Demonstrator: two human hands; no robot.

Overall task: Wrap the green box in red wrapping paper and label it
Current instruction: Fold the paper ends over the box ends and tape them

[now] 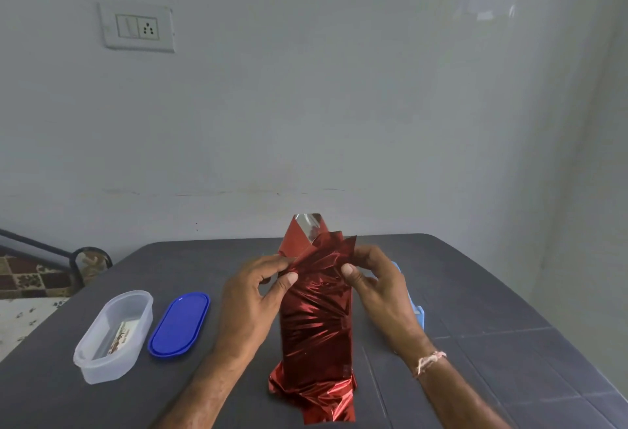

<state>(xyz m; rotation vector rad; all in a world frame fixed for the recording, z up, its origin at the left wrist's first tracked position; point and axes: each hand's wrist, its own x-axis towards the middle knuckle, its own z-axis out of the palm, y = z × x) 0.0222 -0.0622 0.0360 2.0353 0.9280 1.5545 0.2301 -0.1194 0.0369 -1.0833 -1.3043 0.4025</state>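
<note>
Grey table (509,292): left hand (251,296) and right hand (377,287) both pinch red wrapping paper (316,320) at the far end, apparently to fold it closed.

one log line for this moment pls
step: folding far-end flaps | left hand: pinches shiny red foil wrapping paper | right hand: pinches same paper | near end: loose, crumpled | label: none seen
</note>
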